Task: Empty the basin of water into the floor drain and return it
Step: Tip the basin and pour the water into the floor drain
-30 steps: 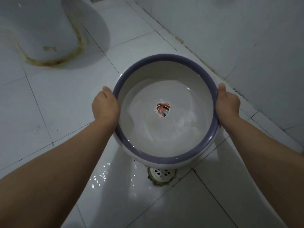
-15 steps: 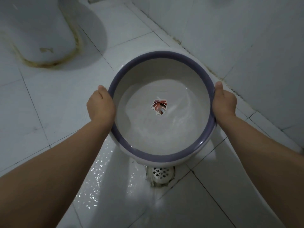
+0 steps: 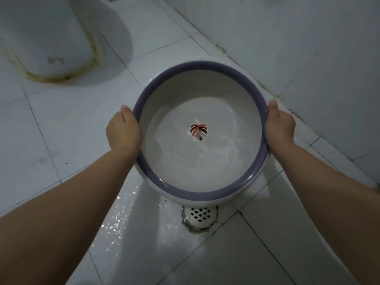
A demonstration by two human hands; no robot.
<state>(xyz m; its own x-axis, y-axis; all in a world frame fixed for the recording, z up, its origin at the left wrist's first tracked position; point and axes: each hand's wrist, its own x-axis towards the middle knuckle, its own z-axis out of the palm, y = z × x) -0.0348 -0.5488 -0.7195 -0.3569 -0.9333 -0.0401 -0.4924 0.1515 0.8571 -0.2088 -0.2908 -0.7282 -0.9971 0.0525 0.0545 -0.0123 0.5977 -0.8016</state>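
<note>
Purple-rimmed white plastic, the basin point(image 3: 205, 66) fills the middle of the head view. It is held off the floor between both hands, with its near edge dipped toward the bottom of the frame just above the floor drain point(image 3: 200, 214).

Compared with a second ago, the drain's grate shows more fully below the rim. The glinting wet tile point(image 3: 123, 219) to the lower left of the drain has spread wider. The shallow water point(image 3: 195, 167) ripples in the lower half of the bowl, below the leaf sticker point(image 3: 198, 131). My reading is that the pour is well under way and only a little water is left. A steeper tilt should finish it before the basin goes back.

The left hand point(image 3: 123, 132) grips the rim at centre left, thumb laid along the purple edge. The right hand point(image 3: 279, 126) does the same at centre right. On both, the other fingers pass under the outer wall and are hidden, so I cannot tell whether they are spread or pressed together.

A toilet base point(image 3: 51, 48) stands at upper left, and a tiled wall point(image 3: 308, 48) runs along the upper right.
</note>
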